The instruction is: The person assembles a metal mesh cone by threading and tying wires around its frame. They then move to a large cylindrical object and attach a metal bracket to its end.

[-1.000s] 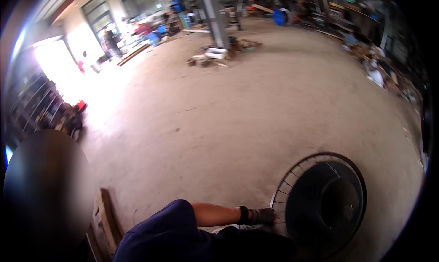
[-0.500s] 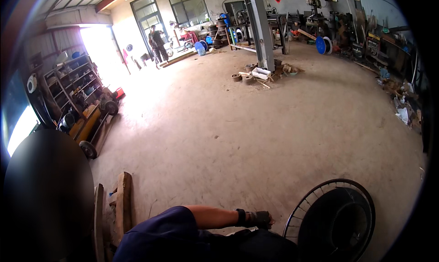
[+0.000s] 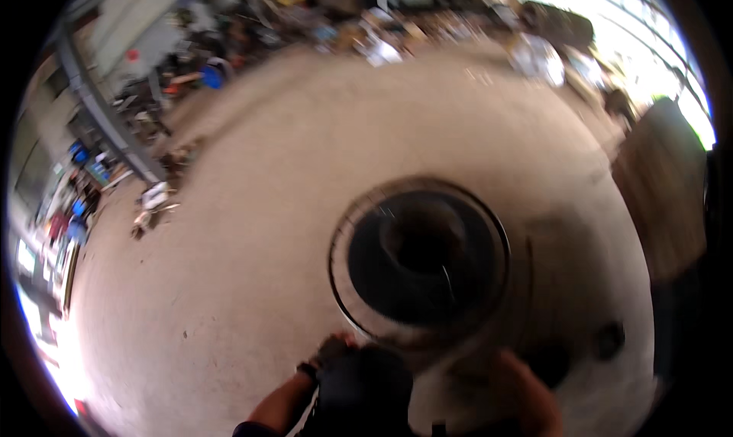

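Note:
A black round coil or drum (image 3: 374, 261) with a dark hollow in its middle sits inside a larger thin ring (image 3: 504, 246), low over the concrete floor. A thin light strand shows near the hollow. My left hand (image 3: 336, 347), in a dark glove with a wristband, is beside my dark-clothed knee (image 3: 366, 387), close to the ring's near edge. Whether it touches the ring I cannot tell. My right hand (image 3: 510, 370) is smeared by motion, just right of the ring's near side; its fingers and anything in them cannot be made out.
Dark objects, one a small round black thing (image 3: 609, 341), lie on the floor at right. A large brown panel-like shape (image 3: 663, 189) stands beyond them. A grey steel post (image 3: 107, 116) rises at left, with clutter along the far wall and a blue reel (image 3: 213, 74).
My view has swung to the right, bringing the ring and black coil to the middle. My right hand has come into view. The left hand stays near my knee.

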A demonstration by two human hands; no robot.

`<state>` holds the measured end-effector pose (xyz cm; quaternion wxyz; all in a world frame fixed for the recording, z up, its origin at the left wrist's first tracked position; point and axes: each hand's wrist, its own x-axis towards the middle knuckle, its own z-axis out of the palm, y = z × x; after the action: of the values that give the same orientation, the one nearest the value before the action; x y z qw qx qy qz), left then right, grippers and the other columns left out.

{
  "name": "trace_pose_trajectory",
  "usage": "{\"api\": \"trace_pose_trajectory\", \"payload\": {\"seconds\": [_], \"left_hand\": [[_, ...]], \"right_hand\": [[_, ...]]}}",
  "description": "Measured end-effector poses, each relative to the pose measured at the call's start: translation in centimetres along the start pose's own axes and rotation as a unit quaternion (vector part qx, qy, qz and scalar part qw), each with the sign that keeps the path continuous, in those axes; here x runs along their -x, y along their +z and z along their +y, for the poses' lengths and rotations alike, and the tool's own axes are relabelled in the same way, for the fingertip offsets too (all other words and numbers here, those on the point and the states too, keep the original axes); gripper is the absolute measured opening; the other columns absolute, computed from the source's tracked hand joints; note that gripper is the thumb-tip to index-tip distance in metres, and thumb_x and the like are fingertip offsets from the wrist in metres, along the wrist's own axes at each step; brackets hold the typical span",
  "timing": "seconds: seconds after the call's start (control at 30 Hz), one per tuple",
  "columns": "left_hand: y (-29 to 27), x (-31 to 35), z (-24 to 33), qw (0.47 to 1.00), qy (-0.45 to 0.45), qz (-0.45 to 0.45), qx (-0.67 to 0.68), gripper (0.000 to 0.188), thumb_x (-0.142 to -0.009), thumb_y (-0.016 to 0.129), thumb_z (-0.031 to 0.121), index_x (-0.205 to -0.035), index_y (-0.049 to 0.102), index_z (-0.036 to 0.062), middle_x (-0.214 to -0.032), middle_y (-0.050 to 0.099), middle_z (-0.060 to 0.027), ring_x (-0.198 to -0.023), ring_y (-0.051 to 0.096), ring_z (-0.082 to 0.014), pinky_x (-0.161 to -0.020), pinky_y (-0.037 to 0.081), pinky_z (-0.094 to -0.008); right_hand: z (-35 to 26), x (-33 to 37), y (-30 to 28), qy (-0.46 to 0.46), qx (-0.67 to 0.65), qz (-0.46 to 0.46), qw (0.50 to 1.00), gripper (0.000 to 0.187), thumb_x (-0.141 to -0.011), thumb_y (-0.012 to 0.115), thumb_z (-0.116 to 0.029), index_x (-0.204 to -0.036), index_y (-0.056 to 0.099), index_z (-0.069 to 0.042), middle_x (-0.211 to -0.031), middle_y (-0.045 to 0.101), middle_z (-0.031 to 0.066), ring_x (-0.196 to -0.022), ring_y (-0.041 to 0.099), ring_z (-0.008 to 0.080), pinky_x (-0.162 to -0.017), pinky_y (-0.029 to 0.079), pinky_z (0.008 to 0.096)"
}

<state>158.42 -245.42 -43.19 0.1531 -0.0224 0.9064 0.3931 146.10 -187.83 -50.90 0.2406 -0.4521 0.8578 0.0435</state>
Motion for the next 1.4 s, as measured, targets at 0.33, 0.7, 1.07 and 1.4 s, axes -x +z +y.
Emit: {"api": "trace_pose_trajectory", "payload": {"seconds": [0.33, 0.7, 1.07, 1.4], "left_hand": [[-3.9, -6.7, -5.8, 0.933, -0.329, 0.122, 0.083, 0.049, -0.093, 0.053, 0.047, -0.095, 0.054, -0.002, -0.066, 0.06, -0.013, -0.055, 0.063, -0.0243, -0.05, 0.049, -0.0341], [-4.6, -8.4, -9.1, 0.887, -0.283, 0.068, 0.358, 0.019, -0.095, 0.055, 0.022, -0.086, 0.053, 0.0054, -0.058, 0.048, -0.0029, -0.045, 0.047, -0.016, -0.042, 0.047, -0.034], [-1.1, -9.5, -15.2, 0.851, -0.222, 0.152, 0.452, 0.024, -0.092, 0.06, 0.022, -0.087, 0.051, -0.0001, -0.055, 0.05, -0.0076, -0.038, 0.048, -0.021, -0.034, 0.046, -0.0398], [-4.0, -15.8, -4.5, 0.875, -0.23, 0.104, 0.414, 0.026, -0.093, 0.057, 0.022, -0.079, 0.052, 0.0009, -0.056, 0.053, -0.0087, -0.041, 0.052, -0.0228, -0.041, 0.047, -0.0358]], "right_hand": [[-9.9, -5.0, -12.1, 0.385, -0.543, 0.014, 0.746, 0.04, -0.09, 0.056, -0.037, -0.102, 0.067, -0.001, -0.089, 0.068, 0.0181, -0.088, 0.067, 0.0318, -0.075, 0.054, 0.0417], [-20.8, -14.4, -9.5, 0.373, -0.849, 0.168, 0.335, 0.031, -0.093, 0.059, -0.028, -0.097, 0.059, 0.003, -0.077, 0.064, 0.0129, -0.062, 0.062, 0.0227, -0.056, 0.054, 0.0356], [-19.9, -15.5, -10.2, 0.352, -0.864, 0.255, 0.253, 0.025, -0.092, 0.061, -0.019, -0.093, 0.06, 0.006, -0.076, 0.064, 0.0136, -0.059, 0.062, 0.0218, -0.054, 0.055, 0.0356], [-12.0, -18.1, -13.9, 0.356, -0.83, 0.335, 0.268, 0.019, -0.093, 0.058, -0.015, -0.084, 0.057, 0.002, -0.068, 0.059, 0.0107, -0.053, 0.057, 0.0208, -0.05, 0.049, 0.0357]]}}
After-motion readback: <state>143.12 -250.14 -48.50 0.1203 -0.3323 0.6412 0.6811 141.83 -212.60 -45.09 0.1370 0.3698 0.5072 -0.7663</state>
